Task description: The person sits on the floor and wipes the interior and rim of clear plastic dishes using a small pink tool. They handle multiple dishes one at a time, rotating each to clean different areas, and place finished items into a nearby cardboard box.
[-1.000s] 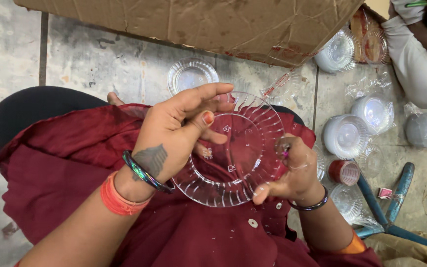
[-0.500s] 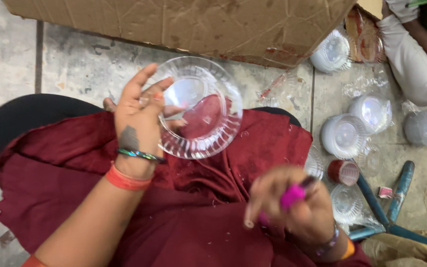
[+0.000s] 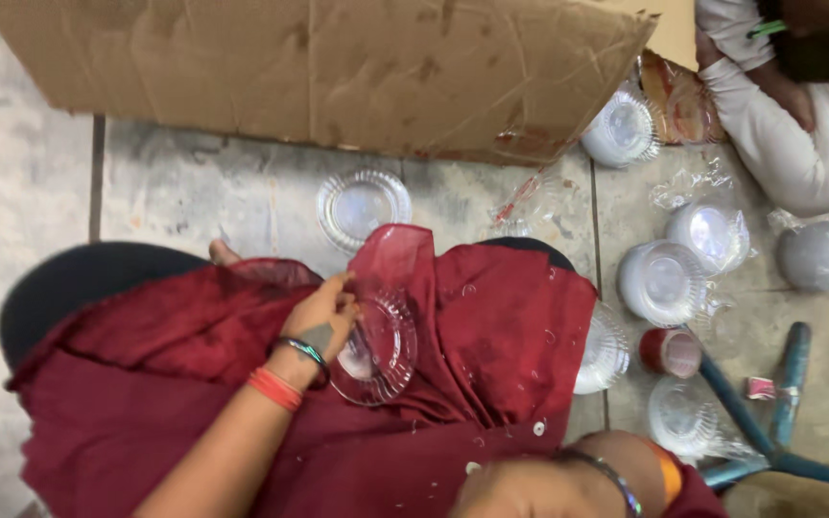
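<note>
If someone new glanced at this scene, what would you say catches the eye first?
The left hand holds a clear glass plate against dark red cloth on the lap. Behind, a big cardboard sheet leans over the stone floor, with wrapped glass bowls clustered at right.

Left arm: bare forearm runs from the lower left up toward the lap, wrist bent slightly.
Left wrist: ringed by an orange thread band and a dark bangle.
Left hand (image 3: 326,321): back turned to the camera, fingers (image 3: 345,288) curled and closed on a clear plate's rim.
Right arm: only the forearm and wrist show at the bottom edge, bangle on the wrist.
Right hand: out of view.
</note>
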### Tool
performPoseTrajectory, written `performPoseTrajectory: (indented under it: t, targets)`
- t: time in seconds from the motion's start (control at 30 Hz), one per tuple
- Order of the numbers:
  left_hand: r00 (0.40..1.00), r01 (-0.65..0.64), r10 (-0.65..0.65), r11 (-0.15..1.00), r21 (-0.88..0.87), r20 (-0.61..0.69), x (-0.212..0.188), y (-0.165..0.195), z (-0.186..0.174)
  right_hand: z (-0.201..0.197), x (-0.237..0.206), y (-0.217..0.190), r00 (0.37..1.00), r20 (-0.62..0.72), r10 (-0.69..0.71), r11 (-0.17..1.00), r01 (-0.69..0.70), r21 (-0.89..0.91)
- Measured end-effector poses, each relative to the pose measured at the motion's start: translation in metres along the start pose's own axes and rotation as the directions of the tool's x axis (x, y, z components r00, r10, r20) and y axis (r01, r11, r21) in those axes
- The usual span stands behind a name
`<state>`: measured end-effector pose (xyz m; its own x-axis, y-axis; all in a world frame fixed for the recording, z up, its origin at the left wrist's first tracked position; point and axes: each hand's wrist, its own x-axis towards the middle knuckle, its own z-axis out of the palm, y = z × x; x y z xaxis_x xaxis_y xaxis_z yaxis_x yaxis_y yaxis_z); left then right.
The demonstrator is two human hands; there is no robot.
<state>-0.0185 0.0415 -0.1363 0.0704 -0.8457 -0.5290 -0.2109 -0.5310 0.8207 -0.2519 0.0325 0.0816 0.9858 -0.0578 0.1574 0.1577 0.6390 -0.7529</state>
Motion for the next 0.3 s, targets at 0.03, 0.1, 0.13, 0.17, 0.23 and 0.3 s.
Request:
performPoseTrajectory:
  t: [0.03,0.1,0.13,0.17,0.23,0.3]
  targets:
    - [0.998,-0.046,0.050,0.992,0.121,-0.035,-0.004,0.002,-0.003,-0.001,-0.009,0.000,0.994,-0.105,0.035,0.999,-0.038,-0.021]
    - [0.981,-0.124,0.169,0.925,0.358,-0.097,-0.009,0.008,-0.010,-0.003,-0.029,0.004,0.915,-0.394,0.085,0.995,-0.099,-0.014]
    - [0.955,-0.179,0.262,0.882,0.435,-0.138,-0.012,0.013,-0.013,-0.007,-0.041,0.007,0.800,-0.592,0.094,0.995,-0.089,0.038]
    - [0.918,-0.226,0.356,0.829,0.511,-0.173,-0.015,0.018,-0.016,-0.014,-0.050,0.013,0.621,-0.780,0.070,0.997,-0.010,0.081]
    - [0.878,-0.358,0.446,0.853,0.380,-0.174,-0.020,0.030,-0.015,-0.047,-0.071,0.026,0.475,-0.877,-0.079,0.963,0.265,0.057]
    - [0.882,-0.469,0.460,0.880,-0.083,-0.105,-0.031,0.042,-0.005,-0.086,-0.094,0.041,0.480,-0.825,-0.297,0.822,0.568,0.035]
